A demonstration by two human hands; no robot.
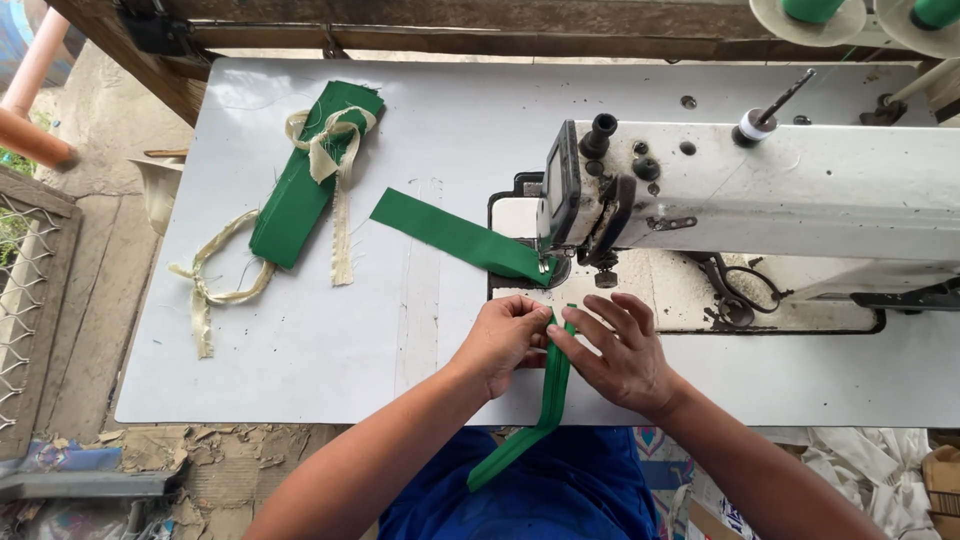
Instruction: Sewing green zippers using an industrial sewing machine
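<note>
Both hands meet at the front edge of the white table (300,340), just before the sewing machine (760,190). The left hand (502,342) is curled, its fingers bent inward and its fingertips pressed together on the green fabric strip (553,395), pinching it at its left edge. The right hand (620,352) lies flatter, its fingers half spread and stretched toward the left, with the fingertips resting on the same strip from the right side; the thumb is hidden under the hand, so whether it grips from below cannot be told. The two hands touch or nearly touch where they meet on the strip. From that point the strip runs down over the table's edge and hangs in front of the person's blue clothing (560,490), bending to the left at its lower end. Above the hands the strip passes up toward the needle area, where a wider green band (450,235) lies flat under the presser foot (545,265) and stretches away to the upper left across the table. Further left, well apart from the hands, a stack of folded green fabric (300,190) lies tied with cream-coloured ribbon (325,140), and loose ends of that ribbon trail over the table. A pair of dark scissors (740,285) lies on the machine bed to the right of the needle.
</note>
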